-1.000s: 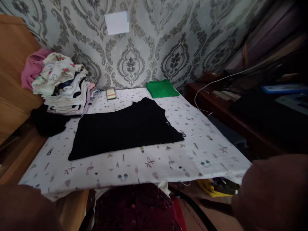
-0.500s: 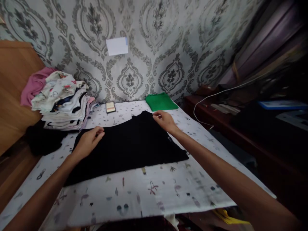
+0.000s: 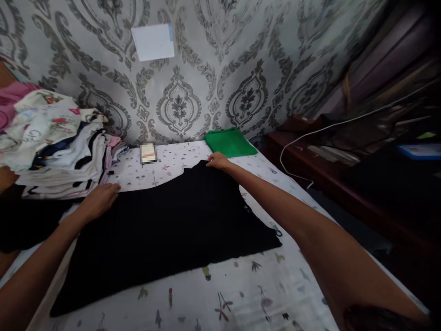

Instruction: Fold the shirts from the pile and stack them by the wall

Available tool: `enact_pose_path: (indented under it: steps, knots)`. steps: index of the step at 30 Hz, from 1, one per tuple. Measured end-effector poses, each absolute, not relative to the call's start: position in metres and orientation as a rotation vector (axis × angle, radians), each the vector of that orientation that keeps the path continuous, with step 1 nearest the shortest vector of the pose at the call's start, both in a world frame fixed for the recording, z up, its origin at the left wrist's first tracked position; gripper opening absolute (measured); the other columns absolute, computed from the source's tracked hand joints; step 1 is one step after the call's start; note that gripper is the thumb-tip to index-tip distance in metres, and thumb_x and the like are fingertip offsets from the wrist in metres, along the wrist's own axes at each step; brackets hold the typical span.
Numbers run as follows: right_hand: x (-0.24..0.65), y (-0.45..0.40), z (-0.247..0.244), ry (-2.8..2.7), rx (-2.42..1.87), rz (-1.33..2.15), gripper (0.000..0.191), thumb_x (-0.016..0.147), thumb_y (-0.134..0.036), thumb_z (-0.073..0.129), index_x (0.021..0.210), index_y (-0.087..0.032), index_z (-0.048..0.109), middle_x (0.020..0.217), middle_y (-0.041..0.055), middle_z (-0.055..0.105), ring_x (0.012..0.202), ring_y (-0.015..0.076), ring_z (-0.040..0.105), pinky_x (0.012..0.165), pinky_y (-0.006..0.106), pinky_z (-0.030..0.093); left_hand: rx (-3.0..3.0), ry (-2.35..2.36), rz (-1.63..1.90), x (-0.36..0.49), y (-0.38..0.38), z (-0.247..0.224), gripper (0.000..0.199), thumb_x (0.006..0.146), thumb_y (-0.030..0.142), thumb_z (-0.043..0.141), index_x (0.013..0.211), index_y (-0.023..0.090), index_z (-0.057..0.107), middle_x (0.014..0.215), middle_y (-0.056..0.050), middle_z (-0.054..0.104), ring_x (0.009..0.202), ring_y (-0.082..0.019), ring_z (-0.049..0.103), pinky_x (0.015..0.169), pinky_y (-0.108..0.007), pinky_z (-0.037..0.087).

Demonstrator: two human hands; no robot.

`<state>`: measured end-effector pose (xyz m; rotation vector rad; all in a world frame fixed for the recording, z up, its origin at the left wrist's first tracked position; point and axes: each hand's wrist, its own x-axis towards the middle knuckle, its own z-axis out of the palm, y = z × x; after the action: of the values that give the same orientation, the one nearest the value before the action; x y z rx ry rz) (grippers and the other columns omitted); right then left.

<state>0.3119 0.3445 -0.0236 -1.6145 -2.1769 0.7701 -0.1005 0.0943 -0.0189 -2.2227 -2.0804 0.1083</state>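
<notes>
A black garment lies spread on the white patterned cloth. At its upper left edge is my left hand, fingers pressed together on the fabric. My right hand pinches the garment's top edge near the raised corner, thumb and fingers closed on it. Just behind the right hand lies a folded green cloth. A small pale card-like item rests farther back, between the clothes pile and the green cloth.
A tall pile of folded clothes stands at the left, with black fabric below it. Part of another hand shows at the left edge. A white cable crosses the dark red furniture at the right.
Both hands have closed on the garment's upper edge. The view has moved nearer, and the garment appears larger and farther spread to the left. Another hand has appeared at the left edge.
</notes>
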Motion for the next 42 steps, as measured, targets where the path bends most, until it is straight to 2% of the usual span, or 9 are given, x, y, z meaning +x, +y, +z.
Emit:
enact_pose_path:
  steps: [2,5,11,15,19,29,33,37,42]
  knots:
    - [0.314,0.340,-0.020,-2.130,-1.561,0.825,0.010,0.072,-0.023,0.070,0.075,-0.015,0.066,0.067,0.0015,0.064,0.066,0.0167,0.060,0.062,0.026,0.045,-2.288,-2.060,0.089,-0.103,0.094,-0.016,0.028,0.089,0.032,0.034,0.095,0.019,0.058,0.095,-0.013,0.066,0.091,-0.028,0.064,0.085,-0.040,0.050]
    - [0.321,0.323,-0.009,-2.043,-1.445,0.860,0.011,0.077,-0.028,0.063,0.079,-0.017,0.061,0.068,-0.0010,0.060,0.065,0.0143,0.056,0.060,0.025,0.044,-2.295,-2.022,0.058,-0.099,0.088,-0.005,0.022,0.085,0.032,0.035,0.083,0.022,0.054,0.091,-0.013,0.064,0.088,-0.029,0.063,0.081,-0.040,0.050]
    - [0.375,0.248,0.009,-1.948,-0.868,0.852,0.021,0.078,-0.037,0.068,0.079,-0.020,0.056,0.077,-0.0003,0.061,0.074,0.0166,0.058,0.073,0.031,0.047,-2.155,-1.997,0.087,-0.086,0.048,0.012,0.027,0.089,0.028,0.029,0.095,0.022,0.055,0.094,-0.013,0.069,0.087,-0.034,0.066,0.077,-0.046,0.049]
    - [0.414,0.185,-0.009,-2.259,-0.752,0.658,0.004,0.086,-0.023,0.059,0.086,-0.021,0.062,0.088,0.0026,0.067,0.083,0.0191,0.062,0.084,0.036,0.047,-2.072,-1.880,0.094,-0.084,0.019,0.002,0.035,0.089,0.023,0.028,0.102,0.019,0.059,0.104,-0.016,0.070,0.098,-0.037,0.065,0.081,-0.050,0.048]
    - [0.426,0.156,-0.030,-2.491,-0.769,0.395,0.019,0.088,-0.010,0.047,0.087,-0.021,0.063,0.090,0.0060,0.067,0.086,0.0209,0.062,0.085,0.039,0.047,-2.028,-1.879,0.158,-0.079,0.009,-0.003,0.037,0.088,0.019,0.030,0.101,0.018,0.064,0.102,-0.017,0.070,0.097,-0.037,0.065,0.079,-0.049,0.048]
    - [0.423,0.155,-0.021,-2.595,-0.837,0.214,0.027,0.087,-0.007,0.042,0.092,-0.020,0.065,0.091,0.0075,0.069,0.087,0.0227,0.063,0.085,0.041,0.049,-1.848,-2.103,0.160,-0.069,0.012,0.010,0.032,0.089,0.019,0.038,0.107,0.015,0.064,0.112,-0.016,0.066,0.106,-0.031,0.063,0.079,-0.039,0.051]
    - [0.407,0.158,-0.017,-2.524,-0.833,0.193,0.027,0.091,-0.015,0.042,0.099,-0.020,0.067,0.096,0.0097,0.070,0.090,0.0255,0.064,0.084,0.044,0.051,-1.683,-2.356,-0.121,-0.067,0.016,0.018,0.027,0.088,0.021,0.044,0.107,0.020,0.063,0.117,-0.011,0.067,0.101,-0.027,0.066,0.072,-0.034,0.050]
    - [0.382,0.165,-0.018,-2.525,-0.739,0.211,0.027,0.094,-0.028,0.046,0.106,-0.021,0.069,0.112,0.0127,0.070,0.106,0.0289,0.063,0.090,0.046,0.052,-1.529,-2.563,-0.462,-0.072,0.027,0.022,0.018,0.079,0.021,0.054,0.094,0.024,0.064,0.089,-0.004,0.071,0.089,-0.026,0.070,0.072,-0.032,0.050]
    - [0.365,0.171,-0.036,-2.634,-0.778,0.157,0.033,0.095,-0.037,0.048,0.118,-0.021,0.067,0.127,0.0146,0.066,0.120,0.0319,0.059,0.097,0.052,0.048,-1.403,-2.819,-1.578,-0.082,0.040,0.011,0.017,0.067,0.018,0.057,0.084,0.019,0.055,0.085,0.000,0.067,0.063,-0.016,0.070,0.057,-0.025,0.051]
